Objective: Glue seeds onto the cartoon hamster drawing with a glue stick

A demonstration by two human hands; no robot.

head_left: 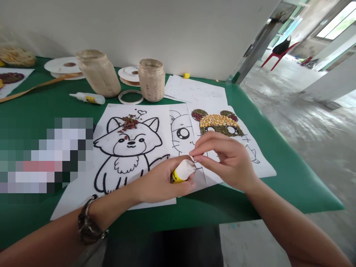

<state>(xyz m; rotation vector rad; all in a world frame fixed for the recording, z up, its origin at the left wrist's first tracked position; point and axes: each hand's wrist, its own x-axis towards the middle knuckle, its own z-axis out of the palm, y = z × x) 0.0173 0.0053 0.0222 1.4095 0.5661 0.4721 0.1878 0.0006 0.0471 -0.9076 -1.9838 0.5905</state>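
Observation:
My left hand (158, 183) is wrapped round a white and yellow glue stick (183, 171), its end tilted up to the right. Thumb and forefinger of my right hand (230, 159) pinch together just above that end; whatever is between them is too small to make out. Under my left arm lies a fox drawing (130, 159) with a heap of red and green beans (129, 122) on its head. Partly behind my right hand is a hamster drawing (180, 142). Its neighbour (219, 120) has a head filled with yellow corn kernels, green beans and red beans.
Two cloudy jars (98, 72) (152, 79) stand near the wall, beside ribbon spools (63, 66) and a tape ring (130, 97). A white glue bottle (89, 98) lies left of them. A yellow cap (186, 75) sits behind. The green table's edge (300, 159) runs along the right.

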